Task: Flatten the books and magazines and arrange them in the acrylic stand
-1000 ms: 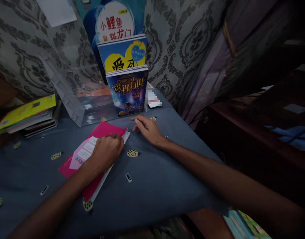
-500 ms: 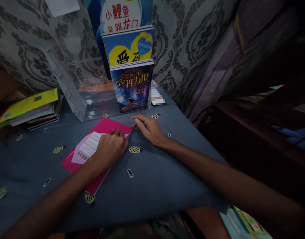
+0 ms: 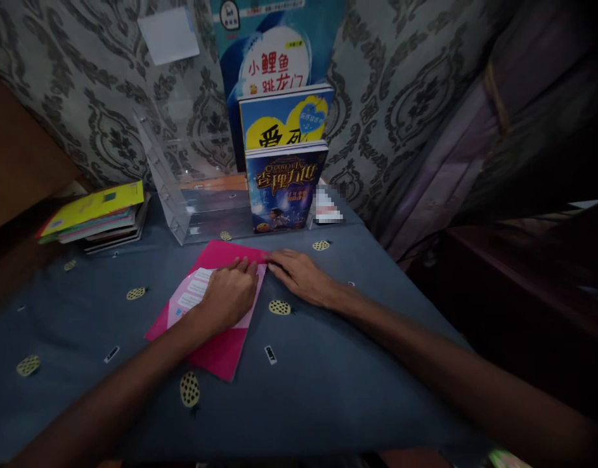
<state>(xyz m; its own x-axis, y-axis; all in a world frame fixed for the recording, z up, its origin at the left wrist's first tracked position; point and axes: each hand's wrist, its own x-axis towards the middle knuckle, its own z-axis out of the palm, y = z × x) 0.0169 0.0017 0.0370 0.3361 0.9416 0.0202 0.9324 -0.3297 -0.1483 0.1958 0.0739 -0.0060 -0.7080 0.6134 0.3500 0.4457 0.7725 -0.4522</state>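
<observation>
A thin pink book (image 3: 218, 354) lies at a slant on the cloth-covered table, with a paler pink panel of white text boxes on its cover. My left hand (image 3: 232, 292) presses down on the middle of it, fingers bent and close together, hiding part of the panel. At the book's upper right corner, my right hand (image 3: 301, 276) has its thumb and fingers closed on the edge; its fingertips are partly hidden.
Behind the book stands a clear acrylic rack (image 3: 179, 214). Its right side holds a dark blue book (image 3: 284, 195), a yellow-and-blue book (image 3: 257, 120) and a tall teal book (image 3: 233, 52). At the left lies a book stack (image 3: 97, 211). The grey-blue tablecloth (image 3: 328, 390) has pineapple prints.
The pink book's right side now lies flatter. My right hand has come down onto its corner, and my left hand still rests on the cover. The view has shifted.
</observation>
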